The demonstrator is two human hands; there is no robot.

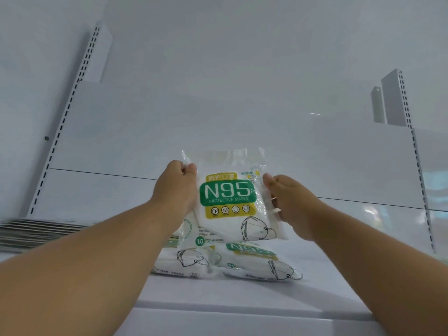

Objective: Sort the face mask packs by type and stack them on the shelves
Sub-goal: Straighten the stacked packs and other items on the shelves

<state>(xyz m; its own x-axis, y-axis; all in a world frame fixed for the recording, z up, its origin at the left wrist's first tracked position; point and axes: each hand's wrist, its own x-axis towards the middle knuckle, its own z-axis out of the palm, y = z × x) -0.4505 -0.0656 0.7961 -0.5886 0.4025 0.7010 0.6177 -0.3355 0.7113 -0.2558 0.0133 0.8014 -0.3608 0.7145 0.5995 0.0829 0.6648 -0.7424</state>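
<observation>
While both bare forearms reach forward and upward over the front edge of the white shelf [242,294], the left hand [175,187] grips the upper left edge of an N95 mask pack [228,197], its thumb pressed on the front of the plastic and its fingers hidden behind; the right hand [289,204] grips the pack's right edge, thumb on the front near the upper right corner, fingers curled round the side; the pack stands nearly upright between the two hands, its green and yellow label facing the camera, its lower edge just above the packs beneath it; two more N95 packs [261,263] lie flat on the shelf under it, side by side and overlapping, towards the middle of the shelf and set back from its front edge; a low stack of flat grey packs [36,231] lies at the shelf's left end, well apart from the hands, blurred; slotted white uprights [70,105] rise at the left and right of the back panel.
</observation>
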